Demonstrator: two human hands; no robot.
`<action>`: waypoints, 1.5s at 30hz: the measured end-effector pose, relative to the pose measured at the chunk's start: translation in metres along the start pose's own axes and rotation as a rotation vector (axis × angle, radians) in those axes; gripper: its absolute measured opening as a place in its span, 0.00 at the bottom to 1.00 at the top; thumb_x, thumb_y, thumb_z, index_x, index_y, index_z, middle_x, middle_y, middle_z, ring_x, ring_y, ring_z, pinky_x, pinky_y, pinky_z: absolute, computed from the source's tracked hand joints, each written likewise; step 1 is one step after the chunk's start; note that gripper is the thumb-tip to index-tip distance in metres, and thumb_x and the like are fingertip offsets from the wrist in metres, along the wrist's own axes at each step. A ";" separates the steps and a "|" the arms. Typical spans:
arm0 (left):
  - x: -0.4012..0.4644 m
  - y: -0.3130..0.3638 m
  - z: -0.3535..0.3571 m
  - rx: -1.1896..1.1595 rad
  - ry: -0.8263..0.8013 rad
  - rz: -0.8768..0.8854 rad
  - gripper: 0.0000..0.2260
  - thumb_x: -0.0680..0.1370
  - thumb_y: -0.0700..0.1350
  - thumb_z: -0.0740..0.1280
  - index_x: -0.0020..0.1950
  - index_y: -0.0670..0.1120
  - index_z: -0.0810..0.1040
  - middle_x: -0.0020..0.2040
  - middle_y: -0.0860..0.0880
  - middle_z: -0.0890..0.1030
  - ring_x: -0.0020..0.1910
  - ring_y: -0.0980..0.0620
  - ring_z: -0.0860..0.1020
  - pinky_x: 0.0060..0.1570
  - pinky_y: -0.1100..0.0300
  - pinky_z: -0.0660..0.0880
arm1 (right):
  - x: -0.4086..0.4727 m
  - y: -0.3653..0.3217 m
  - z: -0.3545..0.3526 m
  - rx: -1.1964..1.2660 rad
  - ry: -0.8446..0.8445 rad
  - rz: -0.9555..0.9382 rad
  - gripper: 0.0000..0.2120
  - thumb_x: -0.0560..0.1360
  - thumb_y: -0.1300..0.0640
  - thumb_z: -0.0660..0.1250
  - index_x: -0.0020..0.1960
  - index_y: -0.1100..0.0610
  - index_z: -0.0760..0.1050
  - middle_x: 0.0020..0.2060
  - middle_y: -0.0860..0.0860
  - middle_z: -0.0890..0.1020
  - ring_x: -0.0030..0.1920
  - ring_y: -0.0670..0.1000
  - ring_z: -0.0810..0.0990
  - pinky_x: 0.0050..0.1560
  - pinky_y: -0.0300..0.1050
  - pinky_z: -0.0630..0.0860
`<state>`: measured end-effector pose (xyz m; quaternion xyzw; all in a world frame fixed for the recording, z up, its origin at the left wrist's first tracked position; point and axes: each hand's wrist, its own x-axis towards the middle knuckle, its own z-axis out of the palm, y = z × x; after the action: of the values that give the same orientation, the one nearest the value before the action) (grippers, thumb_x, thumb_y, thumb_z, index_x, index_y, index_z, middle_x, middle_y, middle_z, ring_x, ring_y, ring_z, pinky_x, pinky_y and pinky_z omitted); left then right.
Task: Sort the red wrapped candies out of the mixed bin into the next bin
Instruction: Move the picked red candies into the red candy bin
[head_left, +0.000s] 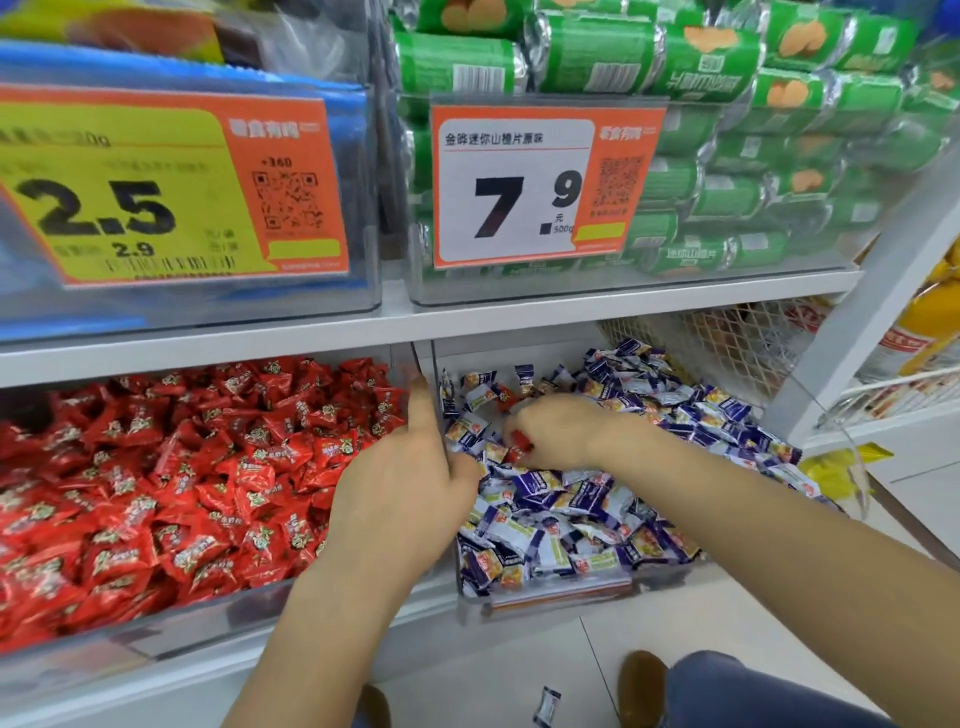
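Observation:
The clear mixed bin (545, 597) on the lower shelf holds mostly purple-and-white wrapped candies (597, 525). My right hand (558, 431) is inside it, fingers closed on red wrapped candies (519, 440). One more red candy (506, 396) lies at the back of that bin. My left hand (400, 488) rests on the wall between the two bins, fingers apart, holding nothing. The neighbouring bin (171, 618) on the left is heaped with red wrapped candies (182, 478).
An upper shelf (395, 322) overhangs both bins, with green rolled snacks (727, 156) and price tags (524, 187) above. A white wire basket (727, 343) stands behind on the right. One purple candy (546, 705) lies on the floor by my shoes.

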<state>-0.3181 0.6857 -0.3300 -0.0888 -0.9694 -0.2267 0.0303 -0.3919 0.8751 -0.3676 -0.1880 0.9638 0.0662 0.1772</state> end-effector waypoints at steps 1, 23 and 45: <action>-0.001 0.000 0.000 -0.006 0.011 0.007 0.28 0.77 0.48 0.58 0.74 0.44 0.52 0.31 0.53 0.67 0.29 0.49 0.67 0.31 0.57 0.63 | 0.001 0.003 -0.003 0.030 0.025 0.006 0.12 0.75 0.48 0.65 0.55 0.54 0.74 0.47 0.52 0.80 0.47 0.54 0.77 0.43 0.44 0.73; -0.001 -0.003 0.002 -0.124 0.122 0.035 0.26 0.76 0.53 0.61 0.71 0.49 0.57 0.54 0.50 0.73 0.45 0.49 0.75 0.37 0.58 0.68 | 0.026 0.008 -0.003 0.090 -0.038 0.213 0.16 0.74 0.42 0.63 0.44 0.55 0.73 0.38 0.51 0.76 0.41 0.53 0.77 0.41 0.43 0.74; 0.009 -0.005 0.012 -0.387 0.049 -0.079 0.14 0.76 0.49 0.64 0.60 0.50 0.67 0.50 0.51 0.77 0.42 0.52 0.75 0.40 0.60 0.68 | 0.051 0.030 -0.007 0.744 0.369 0.420 0.18 0.72 0.45 0.69 0.42 0.61 0.79 0.34 0.55 0.81 0.37 0.54 0.80 0.41 0.44 0.76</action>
<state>-0.3282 0.6882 -0.3424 -0.0494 -0.9095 -0.4118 0.0273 -0.4496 0.8846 -0.3782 0.0790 0.9547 -0.2841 0.0411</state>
